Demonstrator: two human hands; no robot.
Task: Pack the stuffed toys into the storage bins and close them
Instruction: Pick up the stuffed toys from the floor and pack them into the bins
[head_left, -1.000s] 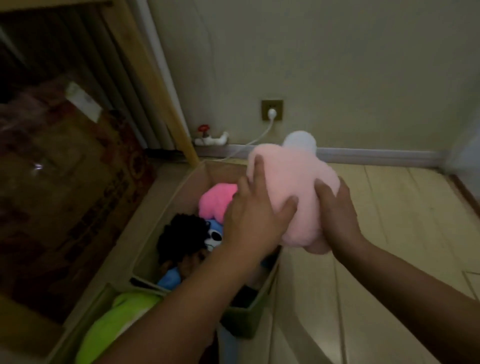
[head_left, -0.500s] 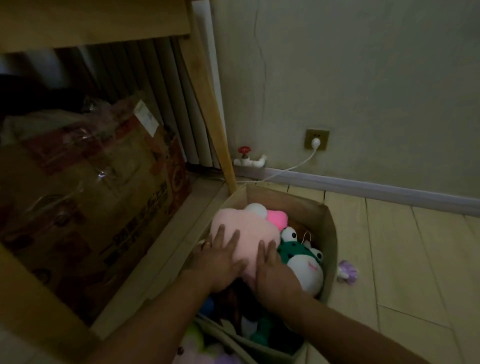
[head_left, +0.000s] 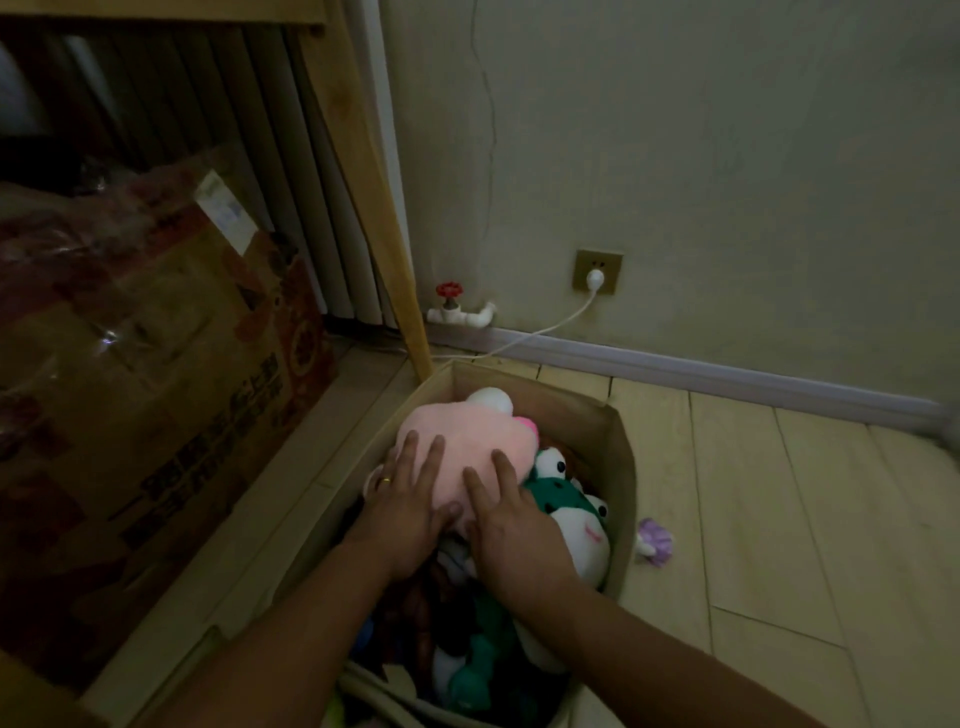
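The bin (head_left: 621, 457) stands open under my arms, already heaped with toys. The pink toy (head_left: 467, 441) lies on top at the far end, just ahead of my palms, its long side running across from left to right. My left hand (head_left: 410, 504) and my right hand (head_left: 511, 525) both rest flat on its near side, fingers straight and spread, pressing, not gripping. The left one reaches a little farther. The frog (head_left: 566, 499) is squeezed just right of my right hand. I think I must push down and forward. A small purple toy (head_left: 653, 540) waits on the floor, right of the bin.
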